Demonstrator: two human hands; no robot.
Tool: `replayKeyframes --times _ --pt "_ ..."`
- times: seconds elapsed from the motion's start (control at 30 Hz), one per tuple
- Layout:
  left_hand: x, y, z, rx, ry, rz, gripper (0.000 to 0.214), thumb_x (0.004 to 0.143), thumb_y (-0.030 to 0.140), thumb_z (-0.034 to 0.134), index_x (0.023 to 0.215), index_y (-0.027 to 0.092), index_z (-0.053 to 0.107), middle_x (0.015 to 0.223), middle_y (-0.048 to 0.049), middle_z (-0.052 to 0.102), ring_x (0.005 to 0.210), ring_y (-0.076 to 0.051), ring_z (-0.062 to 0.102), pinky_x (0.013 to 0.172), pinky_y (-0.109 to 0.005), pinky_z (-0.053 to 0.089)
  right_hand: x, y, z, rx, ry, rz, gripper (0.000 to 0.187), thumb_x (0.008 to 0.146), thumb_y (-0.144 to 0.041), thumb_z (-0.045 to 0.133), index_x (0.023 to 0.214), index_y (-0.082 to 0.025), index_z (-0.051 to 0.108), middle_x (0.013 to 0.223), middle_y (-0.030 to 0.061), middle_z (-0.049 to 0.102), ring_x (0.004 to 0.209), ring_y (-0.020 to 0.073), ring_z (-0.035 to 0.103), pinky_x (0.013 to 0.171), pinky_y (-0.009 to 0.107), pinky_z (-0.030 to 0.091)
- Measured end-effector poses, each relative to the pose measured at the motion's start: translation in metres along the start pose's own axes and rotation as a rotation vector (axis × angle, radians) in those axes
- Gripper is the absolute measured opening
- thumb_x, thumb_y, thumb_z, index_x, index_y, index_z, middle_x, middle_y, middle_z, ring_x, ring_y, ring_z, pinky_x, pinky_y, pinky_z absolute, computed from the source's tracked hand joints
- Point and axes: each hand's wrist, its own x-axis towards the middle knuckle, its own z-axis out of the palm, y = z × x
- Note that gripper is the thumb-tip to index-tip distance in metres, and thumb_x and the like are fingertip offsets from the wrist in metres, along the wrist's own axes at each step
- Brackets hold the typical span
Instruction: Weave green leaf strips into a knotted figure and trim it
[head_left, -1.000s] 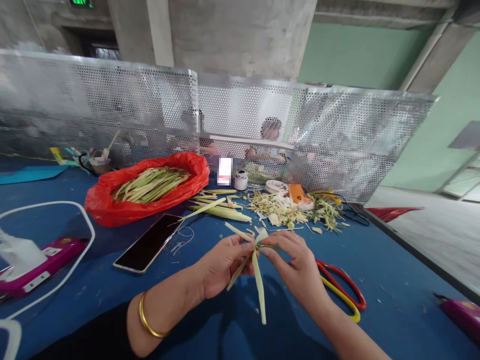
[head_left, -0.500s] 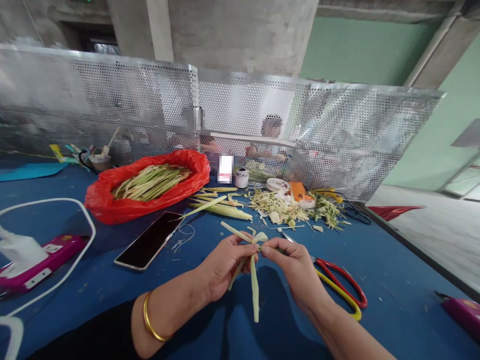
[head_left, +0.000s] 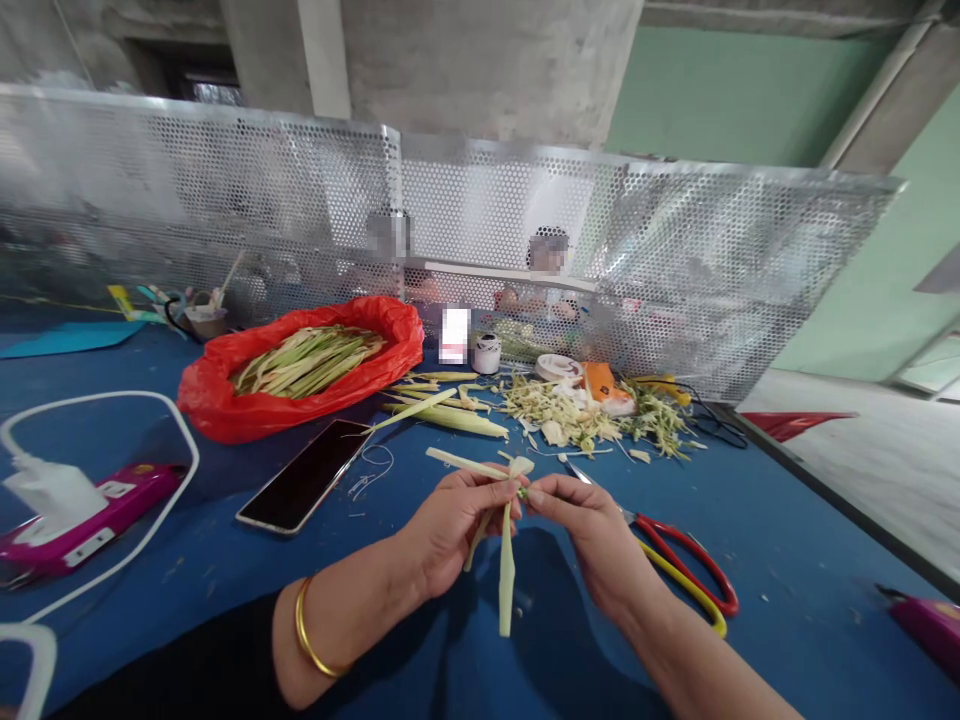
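Pale green leaf strips [head_left: 507, 580] cross between my two hands above the blue table, one hanging down and another pointing up and left. My left hand [head_left: 457, 530] pinches them where they cross. My right hand [head_left: 585, 520] is closed, thumb and fingertip pinching the strips' small green end at the crossing. Just right of my right hand lie scissors [head_left: 694, 570] with one red and one yellow handle, their blades partly hidden behind that hand. Fingers beneath the crossing are partly covered.
A red plastic bag [head_left: 202, 400] of leaf strips [head_left: 315, 360] stands left, near a phone [head_left: 300, 485]. Husk pieces [head_left: 457, 415], a scrap pile [head_left: 559, 410] and a tape roll [head_left: 559, 367] lie behind. A purple power strip [head_left: 97, 515] is left. Beyond the perforated screen [head_left: 480, 210] sit people.
The strips have tilted slightly in my fingers, and the hanging one now leans a little left. Both hands keep their pinch. The whole view has shifted slightly.
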Motion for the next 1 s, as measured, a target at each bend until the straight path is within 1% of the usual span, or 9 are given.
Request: replayKeyframes --times 0.13,0.27,0.37,0.43,0.5,0.6,0.67,0.77,1.0 --pt "0.003 -0.001 -0.003 0.013 0.004 -0.014 0.01 0.072 0.016 0.074 0.081 0.012 0.071 0.058 -0.0012 0.065 0.048 -0.009 0.06 0.052 -0.018 0.048 0.001 0.001 0.0 0.067 -0.011 0.071 0.023 0.065 -0.039 0.078 0.064 -0.017 0.07 0.068 0.0022 0.068 0.073 0.019 0.058 0.077 0.032 0.041" --pt "0.002 0.003 -0.004 0.095 -0.077 -0.064 0.021 0.075 0.023 0.075 0.093 0.014 0.071 0.075 -0.0044 0.073 0.055 -0.011 0.065 0.056 -0.02 0.052 0.003 0.002 -0.002 0.03 -0.013 0.015 0.023 0.068 -0.04 0.076 0.065 -0.018 0.07 0.071 0.0019 0.069 0.076 0.0193 0.059 0.08 0.033 0.042" --pt "0.0 0.006 -0.004 0.138 -0.13 -0.086 0.02 0.082 0.028 0.067 0.095 0.013 0.07 0.084 -0.0091 0.076 0.062 -0.014 0.069 0.06 -0.023 0.054 0.005 0.005 -0.003 -0.034 -0.011 -0.002 0.021 0.072 -0.039 0.072 0.073 -0.018 0.072 0.075 0.0026 0.07 0.075 0.0198 0.06 0.077 0.034 0.044" --pt "0.0 0.008 -0.003 0.157 -0.142 -0.073 0.021 0.085 0.028 0.063 0.096 0.013 0.07 0.087 -0.0113 0.076 0.068 -0.017 0.071 0.064 -0.025 0.055 0.006 0.006 -0.004 -0.154 0.044 -0.079 0.021 0.074 -0.038 0.069 0.083 -0.019 0.073 0.085 0.0046 0.072 0.084 0.0225 0.062 0.081 0.036 0.044" --pt "0.0 0.009 -0.004 0.169 -0.126 -0.044 0.022 0.085 0.027 0.063 0.101 0.013 0.07 0.09 -0.0122 0.076 0.071 -0.017 0.072 0.066 -0.024 0.055 0.006 0.003 -0.008 -0.34 0.147 -0.233 0.023 0.076 -0.037 0.067 0.09 -0.02 0.072 0.095 0.0063 0.072 0.094 0.025 0.061 0.086 0.037 0.043" --pt "0.001 0.009 -0.004 0.174 -0.083 -0.005 0.027 0.084 0.026 0.065 0.107 0.014 0.068 0.094 -0.012 0.076 0.071 -0.015 0.071 0.063 -0.022 0.052 0.002 -0.007 -0.013 -0.612 0.191 -0.406 0.025 0.085 -0.041 0.058 0.078 -0.02 0.069 0.084 0.0051 0.07 0.085 0.0229 0.061 0.08 0.033 0.043" --pt "0.002 0.009 -0.004 0.191 -0.057 0.017 0.029 0.082 0.026 0.068 0.108 0.015 0.068 0.093 -0.0115 0.076 0.072 -0.015 0.07 0.063 -0.021 0.05 -0.002 -0.013 -0.014 -0.734 0.101 -0.393 0.034 0.089 -0.045 0.052 0.07 -0.021 0.066 0.073 0.003 0.068 0.073 0.0197 0.06 0.071 0.03 0.042" --pt "0.002 0.009 -0.004 0.227 -0.012 0.045 0.031 0.081 0.026 0.069 0.109 0.015 0.067 0.093 -0.0109 0.076 0.075 -0.014 0.07 0.065 -0.02 0.048 -0.004 -0.014 -0.011 -0.849 0.003 -0.344 0.034 0.088 -0.045 0.053 0.068 -0.021 0.066 0.068 0.0011 0.067 0.064 0.0169 0.057 0.062 0.027 0.039" --pt "0.002 0.009 -0.003 0.216 0.021 0.062 0.032 0.079 0.033 0.07 0.105 0.014 0.068 0.092 -0.0111 0.076 0.079 -0.015 0.068 0.071 -0.023 0.047 -0.003 -0.007 -0.006 -0.785 -0.01 -0.258 0.032 0.085 -0.038 0.052 0.059 -0.02 0.056 0.057 -0.0004 0.059 0.057 0.015 0.052 0.053 0.024 0.036"
